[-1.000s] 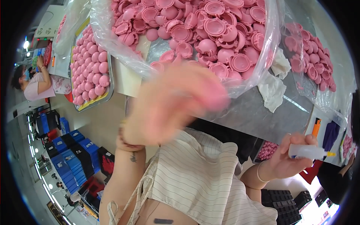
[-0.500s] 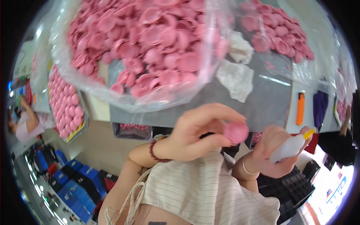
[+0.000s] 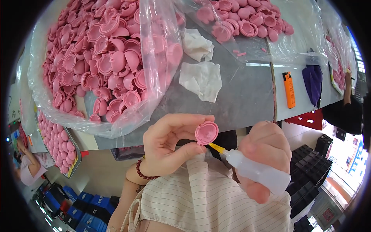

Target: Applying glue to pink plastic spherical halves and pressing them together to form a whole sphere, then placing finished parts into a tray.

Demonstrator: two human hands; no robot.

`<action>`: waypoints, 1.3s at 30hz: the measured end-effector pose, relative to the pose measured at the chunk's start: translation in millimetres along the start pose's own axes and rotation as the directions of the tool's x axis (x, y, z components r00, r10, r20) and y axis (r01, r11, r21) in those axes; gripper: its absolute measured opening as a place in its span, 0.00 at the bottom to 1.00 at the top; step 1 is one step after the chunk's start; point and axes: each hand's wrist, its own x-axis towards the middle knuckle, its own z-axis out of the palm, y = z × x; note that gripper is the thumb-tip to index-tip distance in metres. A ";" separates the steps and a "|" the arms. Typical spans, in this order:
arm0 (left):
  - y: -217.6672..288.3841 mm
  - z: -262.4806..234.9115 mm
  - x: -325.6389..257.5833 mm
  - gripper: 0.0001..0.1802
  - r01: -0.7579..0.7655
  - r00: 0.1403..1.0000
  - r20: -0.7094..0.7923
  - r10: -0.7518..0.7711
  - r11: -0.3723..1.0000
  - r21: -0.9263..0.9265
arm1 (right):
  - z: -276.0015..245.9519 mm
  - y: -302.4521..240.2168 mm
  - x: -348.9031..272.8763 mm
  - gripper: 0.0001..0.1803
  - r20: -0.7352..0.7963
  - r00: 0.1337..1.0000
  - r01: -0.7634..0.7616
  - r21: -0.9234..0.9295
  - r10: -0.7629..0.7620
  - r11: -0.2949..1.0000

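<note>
Pink plastic cup-shaped half-shell (image 3: 206, 132) is up in front of the torso near the front edge of the desk (image 3: 243, 108), hollow side facing the camera; pale spots inside, too small to tell what. Left hand (image 3: 170, 141) comes in from 9 o'clock and pinches it by the rim between thumb and fingers. At the shell's 5 o'clock: yellow tapered nozzle (image 3: 217, 148) of a translucent white squeeze bottle (image 3: 262, 174), tip right at the rim, can't tell if touching. Right hand (image 3: 266, 149) is wrapped around the bottle body, fingers curled in, nozzle aimed toward 10 o'clock. Clock below is centred on the held shell. 12 o'clock: two crumpled white cloths (image 3: 201, 80) on grey desktop, one behind the other. 1 o'clock: heap of pink plastic shells (image 3: 266, 23), partly under clear film, small pink slivers (image 3: 241, 54) just in front. 2 o'clock: orange lighter (image 3: 289, 91) on a paler surface, dark purple cloth (image 3: 312, 83) just beside it. 10 o'clock: big open clear plastic bag (image 3: 116, 131) full of loose pink shells. 9 o'clock: metal-rimmed tray (image 3: 80, 154) packed with pink balls. 8 o'clock, below desk level: blue boxes (image 3: 91, 212). 4 o'clock, also low: stacked black crates (image 3: 309, 178).
</note>
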 end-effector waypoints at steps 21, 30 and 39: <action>3.1 -1.0 0.3 0.22 -0.036 0.999 0.025 0.035 0.997 0.067 | -6.4 0.9 -0.8 0.36 0.193 0.981 0.028 -0.114 -0.005 0.993; 6.8 3.2 -2.3 0.23 0.023 0.999 -0.044 -0.017 0.990 0.137 | -2.9 7.1 -0.1 0.37 0.088 0.993 0.088 -0.130 -0.077 0.988; 4.7 0.1 -0.4 0.21 -0.203 0.975 -0.046 0.218 0.953 0.225 | -6.5 3.8 -8.6 0.34 0.061 0.995 0.093 -0.153 -0.084 0.984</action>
